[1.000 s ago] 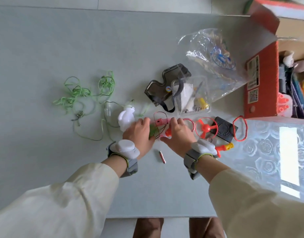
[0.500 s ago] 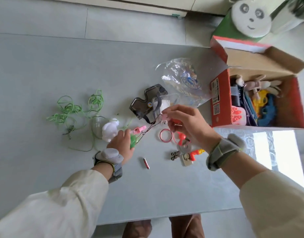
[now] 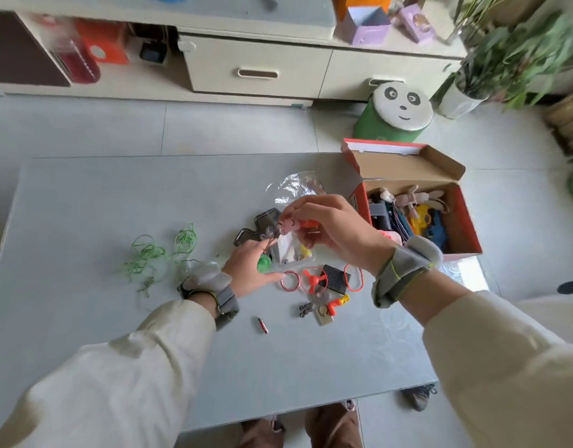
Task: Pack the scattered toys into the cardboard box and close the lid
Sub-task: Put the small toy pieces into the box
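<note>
A small pink plastic toy (image 3: 290, 225) is pinched between the thumb and curled fingertips of the right hand (image 3: 330, 227), raised above the grey tabletop (image 3: 84, 221). A thin cord (image 3: 271, 243) is seen running from it down to a round green plastic toy (image 3: 264, 264), which is gripped between the thumb and fingers of the left hand (image 3: 246, 270). The red cardboard box (image 3: 466, 227), open-lidded and partly filled, is placed just to the right. A red plastic ring (image 3: 290, 281) and a red propeller (image 3: 314, 279) are seen lying on the table.
</note>
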`<action>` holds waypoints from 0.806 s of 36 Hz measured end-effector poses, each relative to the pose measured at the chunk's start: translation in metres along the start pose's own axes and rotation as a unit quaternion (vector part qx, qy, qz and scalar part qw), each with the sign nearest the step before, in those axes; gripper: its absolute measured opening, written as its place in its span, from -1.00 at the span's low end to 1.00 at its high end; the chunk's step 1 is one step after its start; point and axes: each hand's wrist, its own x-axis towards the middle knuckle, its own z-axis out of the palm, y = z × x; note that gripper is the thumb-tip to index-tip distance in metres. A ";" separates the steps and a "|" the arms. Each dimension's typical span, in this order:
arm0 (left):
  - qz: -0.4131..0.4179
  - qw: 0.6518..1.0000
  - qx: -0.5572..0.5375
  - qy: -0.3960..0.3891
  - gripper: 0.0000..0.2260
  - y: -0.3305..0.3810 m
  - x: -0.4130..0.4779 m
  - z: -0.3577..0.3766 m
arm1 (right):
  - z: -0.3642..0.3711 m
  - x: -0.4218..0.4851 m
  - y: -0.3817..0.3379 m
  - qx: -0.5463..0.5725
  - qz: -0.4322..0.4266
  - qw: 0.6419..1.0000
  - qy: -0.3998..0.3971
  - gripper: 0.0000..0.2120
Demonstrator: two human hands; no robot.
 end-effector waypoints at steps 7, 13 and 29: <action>-0.036 0.996 -0.073 0.035 -0.70 0.050 -0.003 -0.044 | -0.030 -0.028 -0.042 -0.141 -0.067 0.979 0.129 -0.83; 0.004 0.997 -0.064 0.030 -0.80 0.075 -0.008 -0.096 | -0.089 -0.055 -0.045 -0.304 -0.018 0.928 0.214 -0.81; 0.137 0.990 -0.034 -0.007 -0.82 0.199 -0.039 -0.160 | -0.058 -0.071 -0.063 -0.367 -0.034 0.928 0.050 -0.71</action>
